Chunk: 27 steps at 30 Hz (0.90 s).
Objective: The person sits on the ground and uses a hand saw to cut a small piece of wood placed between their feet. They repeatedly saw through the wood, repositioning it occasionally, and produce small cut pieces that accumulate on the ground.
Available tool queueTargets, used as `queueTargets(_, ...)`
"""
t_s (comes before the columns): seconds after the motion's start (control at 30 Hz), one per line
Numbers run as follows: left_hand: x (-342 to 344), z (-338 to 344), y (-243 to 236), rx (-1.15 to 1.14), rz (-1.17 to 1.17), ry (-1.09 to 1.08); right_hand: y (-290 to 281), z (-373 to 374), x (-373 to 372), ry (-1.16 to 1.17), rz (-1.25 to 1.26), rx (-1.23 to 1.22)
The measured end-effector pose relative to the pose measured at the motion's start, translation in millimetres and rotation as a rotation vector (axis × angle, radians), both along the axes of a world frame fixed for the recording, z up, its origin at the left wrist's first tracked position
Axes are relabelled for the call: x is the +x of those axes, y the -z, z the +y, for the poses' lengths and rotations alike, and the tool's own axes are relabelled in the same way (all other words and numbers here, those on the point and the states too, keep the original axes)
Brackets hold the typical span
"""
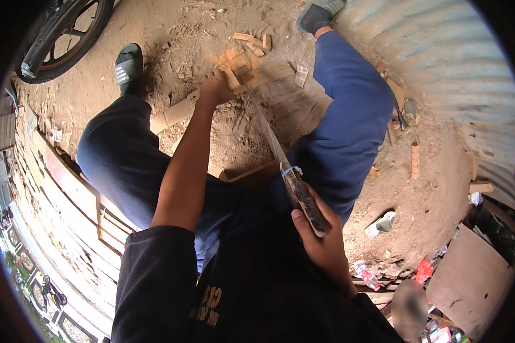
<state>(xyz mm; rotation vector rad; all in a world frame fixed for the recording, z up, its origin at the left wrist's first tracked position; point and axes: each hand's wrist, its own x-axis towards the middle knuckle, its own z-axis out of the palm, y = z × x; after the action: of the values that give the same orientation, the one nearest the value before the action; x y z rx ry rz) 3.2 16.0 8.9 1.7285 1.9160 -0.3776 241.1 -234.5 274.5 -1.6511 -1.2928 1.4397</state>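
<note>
My left hand reaches down to the dirt ground and holds a small upright piece of wood on a long flat wooden plank. My right hand grips the dark handle of a long blade, a machete-like knife. Its blade points down toward the piece of wood under my left hand. Several small cut wood blocks lie just beyond the plank. My legs in dark blue trousers spread to either side.
A motorbike wheel stands at the upper left. A corrugated metal wall curves along the right. Stacked wooden boards lie to the left. A small stack of wood pieces, a plastic bottle and litter lie at the right.
</note>
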Motion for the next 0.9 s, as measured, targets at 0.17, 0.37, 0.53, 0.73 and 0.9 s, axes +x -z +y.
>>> queueTargets(0.17,-5,0,7,0.029,0.001,0.019,-13,-6,-6,0.006,0.000,0.080)
queueTargets(0.37,-1,1,2,0.017,0.032,0.050,-23,-8,-13,-0.008,0.029,-0.016)
queueTargets(0.53,-26,3,38,0.115,-0.055,0.033,3,-8,-15,-0.046,0.019,0.064)
queueTargets(0.73,-24,4,43,0.126,-0.009,0.115,11,2,-12,-0.071,0.002,0.020)
queueTargets(0.9,-10,8,23,-0.067,0.001,0.065,7,3,-2,-0.069,-0.055,0.024)
